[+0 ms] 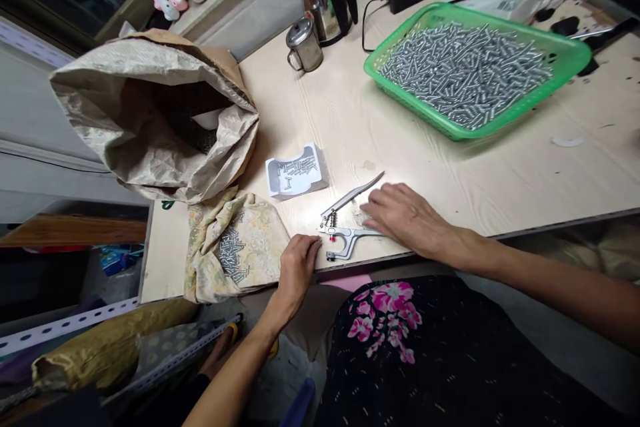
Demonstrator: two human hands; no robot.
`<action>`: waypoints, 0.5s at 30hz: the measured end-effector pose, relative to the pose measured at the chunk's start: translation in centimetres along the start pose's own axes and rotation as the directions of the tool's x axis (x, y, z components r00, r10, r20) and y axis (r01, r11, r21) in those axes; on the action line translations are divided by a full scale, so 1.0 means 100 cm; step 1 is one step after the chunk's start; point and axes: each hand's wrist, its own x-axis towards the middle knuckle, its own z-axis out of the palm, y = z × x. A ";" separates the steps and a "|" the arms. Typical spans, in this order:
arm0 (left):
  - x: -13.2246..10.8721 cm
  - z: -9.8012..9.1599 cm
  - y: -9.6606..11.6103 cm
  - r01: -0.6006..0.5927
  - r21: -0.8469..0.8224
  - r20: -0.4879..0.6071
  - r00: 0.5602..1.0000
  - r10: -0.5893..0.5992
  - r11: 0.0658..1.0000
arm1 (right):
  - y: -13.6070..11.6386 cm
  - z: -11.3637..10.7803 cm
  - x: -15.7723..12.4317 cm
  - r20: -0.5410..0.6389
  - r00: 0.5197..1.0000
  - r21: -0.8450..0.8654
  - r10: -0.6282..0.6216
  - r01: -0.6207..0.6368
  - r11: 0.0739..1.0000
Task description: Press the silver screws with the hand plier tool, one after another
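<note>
Grey metal hand pliers with spread handles (350, 233) lie at the desk's (345, 127) near edge, between two hands.
The right hand (400, 217), fingers loosely bent, covers the lower handle's end, its grip unclear; the left hand (297, 263) has its fingertips drawn together beside the pliers' head, whether pinching anything I cannot tell. Beyond the pliers sits a small white plastic tray (297, 191) of silver metal pieces (303, 165); left, a cream floral cloth (265, 227) bears more; farther right, a green plastic basket (417, 105) is heaped with silver rods (465, 73).
</note>
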 end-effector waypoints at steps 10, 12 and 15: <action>-0.001 0.009 0.021 0.500 -0.507 0.161 0.855 -0.492 0.702 | -0.016 0.008 -0.019 -0.010 0.996 0.052 -0.088 0.088 0.995; -0.004 0.011 0.023 0.489 -0.526 0.134 0.855 -0.501 0.696 | -0.016 0.008 -0.019 -0.043 0.993 0.019 -0.108 0.109 0.994; -0.008 0.015 0.025 0.462 -0.531 0.106 0.868 -0.485 0.710 | -0.018 0.010 -0.021 -0.078 0.988 -0.017 -0.134 0.133 0.991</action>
